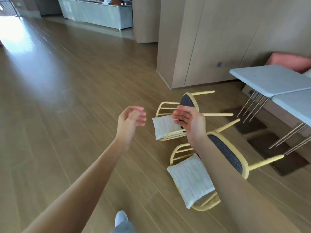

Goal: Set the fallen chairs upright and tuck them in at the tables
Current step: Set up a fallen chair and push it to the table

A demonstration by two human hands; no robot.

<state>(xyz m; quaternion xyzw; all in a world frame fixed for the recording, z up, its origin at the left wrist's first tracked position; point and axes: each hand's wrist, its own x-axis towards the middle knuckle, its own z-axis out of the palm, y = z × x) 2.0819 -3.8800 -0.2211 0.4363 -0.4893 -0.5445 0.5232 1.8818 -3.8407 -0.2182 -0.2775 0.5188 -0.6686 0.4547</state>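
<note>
My left hand (131, 119) and right hand (188, 120) reach out empty, fingers loose, readying to lift two yellow chairs, the far chair (178, 115) and near chair (210, 167), toppled at two o'clock beside the grey tables (269, 78)

This looks like a café or hotel dining hall. A long serving counter (99, 14) with dishes on top runs along the far side of a wide wood-plank floor (67, 81). Pale square desks (272, 79) on thin metal legs stand in a row by a panelled wall (210, 39), with matching yellow-framed chairs (170, 125) and a pink cushion (291, 62) behind.
</note>
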